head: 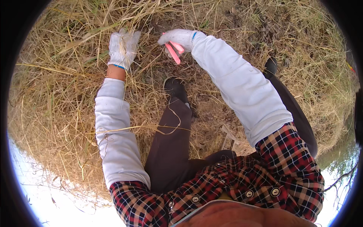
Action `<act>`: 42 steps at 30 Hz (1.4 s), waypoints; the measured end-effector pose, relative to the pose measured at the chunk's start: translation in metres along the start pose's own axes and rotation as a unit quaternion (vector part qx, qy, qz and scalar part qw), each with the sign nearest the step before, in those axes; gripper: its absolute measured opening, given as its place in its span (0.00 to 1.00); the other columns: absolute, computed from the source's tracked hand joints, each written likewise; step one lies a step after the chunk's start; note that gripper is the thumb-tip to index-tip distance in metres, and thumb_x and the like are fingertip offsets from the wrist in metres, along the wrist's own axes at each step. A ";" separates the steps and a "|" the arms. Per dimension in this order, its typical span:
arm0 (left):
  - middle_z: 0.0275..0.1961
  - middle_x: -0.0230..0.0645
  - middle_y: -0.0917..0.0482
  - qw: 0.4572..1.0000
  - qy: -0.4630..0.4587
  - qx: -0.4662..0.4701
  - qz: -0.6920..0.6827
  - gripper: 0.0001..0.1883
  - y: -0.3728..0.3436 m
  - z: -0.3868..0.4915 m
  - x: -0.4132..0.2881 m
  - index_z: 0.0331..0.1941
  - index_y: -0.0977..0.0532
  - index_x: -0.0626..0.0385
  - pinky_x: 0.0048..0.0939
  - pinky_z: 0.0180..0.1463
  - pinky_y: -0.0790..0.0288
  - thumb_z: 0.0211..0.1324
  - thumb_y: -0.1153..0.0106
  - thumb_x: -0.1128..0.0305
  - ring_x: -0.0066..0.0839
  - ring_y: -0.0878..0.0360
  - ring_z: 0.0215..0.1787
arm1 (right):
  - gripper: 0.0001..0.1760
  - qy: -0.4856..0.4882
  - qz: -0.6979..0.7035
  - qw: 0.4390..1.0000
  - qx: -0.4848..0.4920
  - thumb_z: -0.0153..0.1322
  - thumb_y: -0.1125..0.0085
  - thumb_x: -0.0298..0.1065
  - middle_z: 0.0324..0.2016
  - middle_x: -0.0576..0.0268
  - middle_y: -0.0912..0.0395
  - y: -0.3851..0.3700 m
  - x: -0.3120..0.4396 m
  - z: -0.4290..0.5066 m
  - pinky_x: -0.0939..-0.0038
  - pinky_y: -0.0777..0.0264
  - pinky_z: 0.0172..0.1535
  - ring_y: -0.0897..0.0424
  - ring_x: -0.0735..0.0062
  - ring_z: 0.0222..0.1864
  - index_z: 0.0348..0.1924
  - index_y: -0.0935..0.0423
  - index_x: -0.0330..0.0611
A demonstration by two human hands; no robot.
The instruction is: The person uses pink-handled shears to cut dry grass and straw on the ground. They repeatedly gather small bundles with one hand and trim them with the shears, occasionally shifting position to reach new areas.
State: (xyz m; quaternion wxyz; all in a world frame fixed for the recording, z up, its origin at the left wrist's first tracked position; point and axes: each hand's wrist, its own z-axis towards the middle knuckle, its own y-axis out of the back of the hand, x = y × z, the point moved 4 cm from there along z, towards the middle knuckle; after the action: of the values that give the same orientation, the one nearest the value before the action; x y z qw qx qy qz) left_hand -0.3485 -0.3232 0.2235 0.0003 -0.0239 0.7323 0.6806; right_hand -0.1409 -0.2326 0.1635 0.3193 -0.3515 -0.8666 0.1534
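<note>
My left hand (123, 48), in a white knit glove with a blue cuff edge, is closed around some stems of dry grass (93, 37) at the upper left. To its right, a short distance away, my right hand (178, 39) wears a matching glove and is closed on pink handles (173, 53) of a hand tool. The handle ends stick out below the palm; the tool's working end is hidden by the glove and grass, so its kind cannot be told. Loose straw (141, 126) lies over my left sleeve and trouser leg.
My shoe (175, 86) stands on the straw-covered ground below the hands, and my other shoe (270, 66) is farther right. Tangled dry grass surrounds my legs. Bare branches (341, 180) show at the lower right rim.
</note>
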 end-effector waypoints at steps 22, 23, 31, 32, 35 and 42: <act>0.51 0.39 0.11 0.998 -0.047 0.041 0.004 0.29 -0.002 -0.016 0.006 0.60 0.19 0.47 0.42 0.55 0.19 0.50 0.38 0.77 0.44 0.12 0.48 | 0.20 -0.040 0.152 0.980 0.125 0.75 0.32 0.42 0.35 0.49 0.15 -0.029 -0.064 -0.033 0.56 0.13 0.38 0.11 0.56 0.34 0.53 0.21 0.39; 0.51 0.38 0.11 0.995 -0.080 0.038 0.040 0.29 0.000 -0.016 0.004 0.60 0.19 0.47 0.42 0.56 0.19 0.50 0.38 0.77 0.43 0.12 0.49 | 0.20 -0.044 0.157 0.979 0.121 0.74 0.31 0.41 0.35 0.46 0.15 -0.032 -0.061 -0.026 0.54 0.12 0.39 0.11 0.53 0.35 0.53 0.21 0.38; 0.53 0.41 0.13 0.988 -0.104 0.094 0.060 0.24 0.010 -0.009 -0.007 0.59 0.19 0.47 0.47 0.59 0.21 0.57 0.37 0.64 0.49 0.15 0.54 | 0.21 -0.018 0.103 0.993 0.054 0.73 0.31 0.41 0.36 0.50 0.15 -0.041 -0.036 0.010 0.55 0.13 0.40 0.12 0.57 0.33 0.53 0.22 0.38; 0.54 0.41 0.13 0.987 -0.109 0.098 0.068 0.24 0.011 -0.010 -0.008 0.60 0.19 0.47 0.46 0.60 0.21 0.57 0.37 0.64 0.49 0.15 0.55 | 0.20 -0.018 0.132 0.991 0.025 0.72 0.30 0.41 0.33 0.52 0.17 -0.046 -0.038 0.014 0.56 0.13 0.38 0.14 0.59 0.30 0.51 0.23 0.39; 0.57 0.39 0.13 0.985 -0.095 0.118 0.084 0.24 0.008 -0.013 -0.007 0.61 0.20 0.47 0.45 0.62 0.22 0.58 0.38 0.64 0.47 0.15 0.57 | 0.19 0.022 0.154 0.988 0.002 0.73 0.32 0.40 0.32 0.54 0.18 -0.053 -0.040 0.022 0.57 0.14 0.36 0.16 0.61 0.27 0.51 0.23 0.39; 0.63 0.36 0.16 0.982 -0.067 0.151 0.096 0.28 0.000 -0.015 0.008 0.68 0.24 0.45 0.46 0.66 0.24 0.62 0.41 0.64 0.44 0.16 0.62 | 0.18 0.053 0.080 0.995 -0.009 0.73 0.34 0.39 0.23 0.56 0.22 -0.045 -0.047 0.011 0.62 0.25 0.22 0.22 0.65 0.18 0.47 0.28 0.37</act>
State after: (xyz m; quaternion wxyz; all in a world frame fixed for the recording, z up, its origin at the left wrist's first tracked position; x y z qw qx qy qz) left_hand -0.3561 -0.3384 0.2248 -0.0125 0.0927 0.8235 0.5595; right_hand -0.1456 -0.2979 0.1568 0.3481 -0.4296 -0.8192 0.1519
